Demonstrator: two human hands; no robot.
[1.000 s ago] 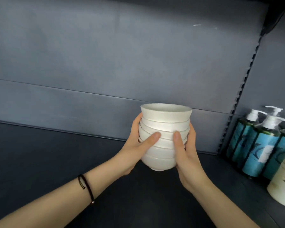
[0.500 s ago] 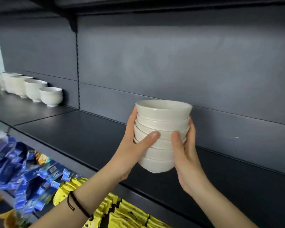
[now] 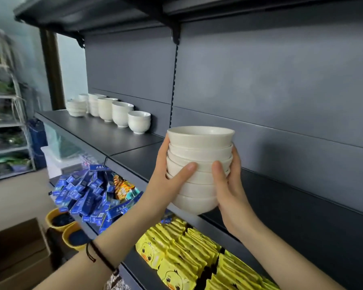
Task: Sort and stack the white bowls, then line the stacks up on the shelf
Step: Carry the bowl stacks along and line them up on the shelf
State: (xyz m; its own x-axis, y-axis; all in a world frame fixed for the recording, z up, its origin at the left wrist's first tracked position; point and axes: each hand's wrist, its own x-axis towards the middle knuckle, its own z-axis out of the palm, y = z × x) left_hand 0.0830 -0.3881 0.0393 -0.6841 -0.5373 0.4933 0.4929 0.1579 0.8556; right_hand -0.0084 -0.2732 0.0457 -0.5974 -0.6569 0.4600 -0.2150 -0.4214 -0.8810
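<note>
Both hands, the left hand and right hand, clasp a stack of white bowls from either side, holding it in the air above the dark shelf. Further left on that shelf, more bowl stacks stand in a row.

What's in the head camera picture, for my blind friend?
Left hand and right hand hold a stack of white bowls in front of a dark shelf. More bowl stacks stand in a row farther left; yellow packets lie below.
</note>
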